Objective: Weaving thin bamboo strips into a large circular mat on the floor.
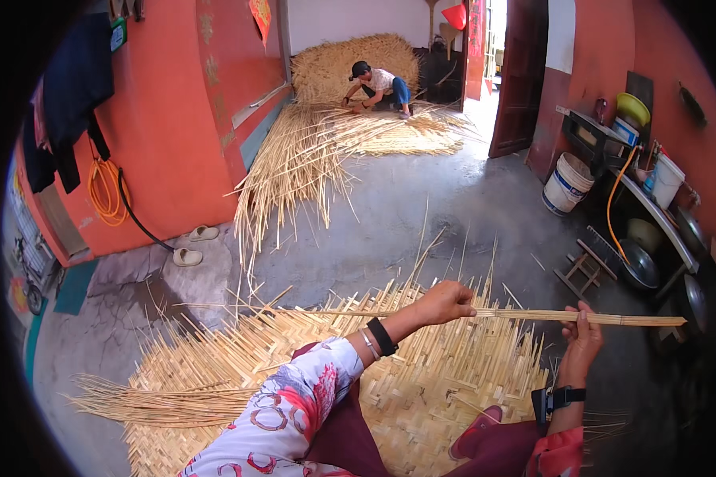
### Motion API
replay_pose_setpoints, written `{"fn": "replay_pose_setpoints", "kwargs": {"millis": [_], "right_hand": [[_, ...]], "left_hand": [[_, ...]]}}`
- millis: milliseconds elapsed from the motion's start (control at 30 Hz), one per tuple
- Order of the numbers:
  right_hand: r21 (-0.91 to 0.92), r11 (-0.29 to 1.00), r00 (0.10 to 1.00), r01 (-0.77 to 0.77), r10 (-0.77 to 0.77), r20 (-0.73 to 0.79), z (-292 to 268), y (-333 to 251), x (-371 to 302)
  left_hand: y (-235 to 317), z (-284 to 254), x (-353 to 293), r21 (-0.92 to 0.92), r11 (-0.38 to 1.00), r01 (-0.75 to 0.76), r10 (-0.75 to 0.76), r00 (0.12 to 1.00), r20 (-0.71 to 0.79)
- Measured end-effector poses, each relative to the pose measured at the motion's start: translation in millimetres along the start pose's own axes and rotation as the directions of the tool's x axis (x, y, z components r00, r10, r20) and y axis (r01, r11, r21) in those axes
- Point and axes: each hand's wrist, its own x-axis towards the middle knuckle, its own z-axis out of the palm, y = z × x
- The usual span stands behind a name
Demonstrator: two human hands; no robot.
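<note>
The fingers of your left hand (447, 303) and right hand (582, 338) are clamped on the long strip (525, 314), above the woven mat (402, 417). Hold it level, pinching lightly to avoid cracking or twisting it.

A home, it seems, doubling as a weaving workshop. Dark cloth garments (75, 83) hang by the orange-red wall (163, 87), and a round metal pan (640, 266) sits near the narrow grey shelf's (665, 222) edge. Long straw-coloured strips (294, 171) and a woven yellowish mat (426, 409) lie on the smooth grey floor (398, 191).
</note>
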Motion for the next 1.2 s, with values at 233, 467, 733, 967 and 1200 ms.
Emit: {"fn": "replay_pose_setpoints", "kwargs": {"millis": [233, 467, 733, 967, 1200], "right_hand": [[-0.004, 0.998, 0.998, -0.058, 0.057, -0.029, -6.5, -6.0, -1.6], [0.028, 0.996, 0.996, -0.080, 0.078, 0.049, 3.5, 6.9, -8.6], [-0.028, 0.997, 0.993, -0.072, 0.074, 0.090, 1.5, -3.2, -3.8], [-0.105, 0.993, 0.998, 0.062, -0.064, -0.023, -17.3, -7.0, 3.4], [-0.030, 0.999, 0.997, -0.036, 0.034, -0.064, -40.5, -9.3, 15.8]], "left_hand": [[-5.5, 4.0, -3.5, 0.170, 0.984, 0.051, -0.045, 0.998, -0.040], [4.9, 4.2, -6.9, -0.480, 0.864, 0.154, -0.033, 0.967, 0.251], [-5.6, 14.6, -3.0, 0.148, 0.989, 0.000, -0.003, 1.000, 0.018], [-8.8, 1.7, -0.5, 0.183, 0.979, 0.087, -0.098, 0.994, 0.051], [-20.3, -13.8, -4.2, -0.281, 0.952, 0.123, -0.039, 0.957, 0.288]]}}
